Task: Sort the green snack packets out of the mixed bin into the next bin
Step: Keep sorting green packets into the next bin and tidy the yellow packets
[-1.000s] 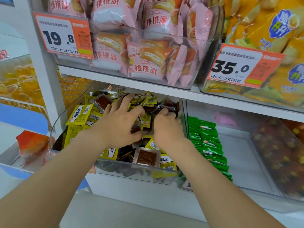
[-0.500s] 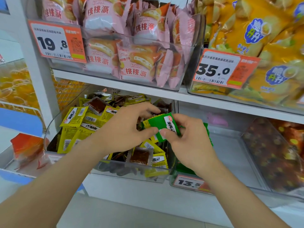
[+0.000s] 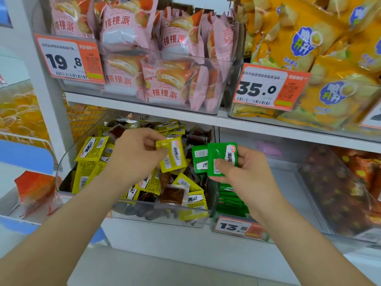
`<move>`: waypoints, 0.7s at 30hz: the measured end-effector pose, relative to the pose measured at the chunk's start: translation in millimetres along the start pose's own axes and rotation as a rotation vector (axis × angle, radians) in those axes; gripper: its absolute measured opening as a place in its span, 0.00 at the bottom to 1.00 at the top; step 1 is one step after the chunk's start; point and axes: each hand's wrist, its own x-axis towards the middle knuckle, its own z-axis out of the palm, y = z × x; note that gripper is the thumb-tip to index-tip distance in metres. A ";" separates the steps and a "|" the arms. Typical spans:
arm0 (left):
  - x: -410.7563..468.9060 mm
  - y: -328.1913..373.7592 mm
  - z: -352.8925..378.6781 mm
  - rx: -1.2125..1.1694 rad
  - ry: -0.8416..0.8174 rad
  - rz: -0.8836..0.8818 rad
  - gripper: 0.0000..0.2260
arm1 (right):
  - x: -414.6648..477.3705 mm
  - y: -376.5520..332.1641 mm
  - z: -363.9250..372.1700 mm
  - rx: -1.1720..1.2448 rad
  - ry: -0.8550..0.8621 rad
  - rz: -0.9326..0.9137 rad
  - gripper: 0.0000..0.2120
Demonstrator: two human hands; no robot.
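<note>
The sorting is mid-transfer, as I judge it; the right hand (image 3: pixel 248 176) pinches a small flat green foil snack packet (image 3: pixel 222 158) with the thumb pressed on its printed face and the fingers curled behind it; a second green packet (image 3: pixel 199 158) shows just left of the first and partly under it, and whether it sits in the same pinch I cannot tell; both hang above the wall between the two bins, clear of the contents. The left hand (image 3: pixel 134 154) pinches a small yellow foil packet (image 3: pixel 172 155) by its upper left corner, fingers curled, holding it over the clear plastic mixed bin (image 3: pixel 144 212) of yellow and brown packets. To the right stands the clear plastic next bin (image 3: pixel 292 182), with a stack of green packets (image 3: pixel 231 198) at its near left end, behind an orange and white price label (image 3: pixel 235 226). The next move probably calls for carrying the green packet a little right and down onto that stack, then loosening the thumb; the yellow packet belongs back in the mixed bin, so the left hand need only drop it there and search for more green.
</note>
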 end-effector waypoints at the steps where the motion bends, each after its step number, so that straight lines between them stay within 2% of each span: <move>1: 1.8 -3.8 -1.3 0.126 0.024 0.026 0.09 | 0.6 0.3 0.1 -0.014 0.035 -0.020 0.11; 4: 2.6 -19.2 2.5 0.545 -0.019 0.094 0.17 | 1.6 0.3 3.6 -0.051 0.102 -0.045 0.10; 6: 1.0 -23.5 11.7 0.785 -0.008 0.207 0.22 | 3.5 -0.3 4.0 -0.064 0.130 -0.012 0.09; 8: 1.8 -16.8 21.8 0.799 -0.021 0.378 0.22 | 7.3 -1.9 2.0 -0.045 0.175 0.056 0.10; 9: 2.9 -11.0 27.5 0.746 -0.049 0.463 0.20 | 9.0 -3.4 0.3 -0.011 0.194 0.090 0.14; 11: 6.2 -1.5 40.7 0.641 -0.126 0.527 0.16 | 13.2 -6.0 -3.8 0.075 0.208 0.127 0.20; 13: 14.1 0.1 55.7 0.612 -0.184 0.517 0.13 | 15.7 -6.8 -8.4 0.076 0.190 0.105 0.13; 16: 31.6 2.0 76.3 0.796 -0.288 0.539 0.13 | 17.4 -4.2 -15.8 0.008 0.186 0.077 0.17; 19: 47.3 1.1 88.7 0.979 -0.529 0.474 0.21 | 18.5 0.5 -22.5 -0.018 0.182 0.084 0.16; 21: 51.6 -1.9 90.2 1.074 -0.607 0.444 0.20 | 19.1 2.5 -26.0 -0.022 0.170 0.095 0.14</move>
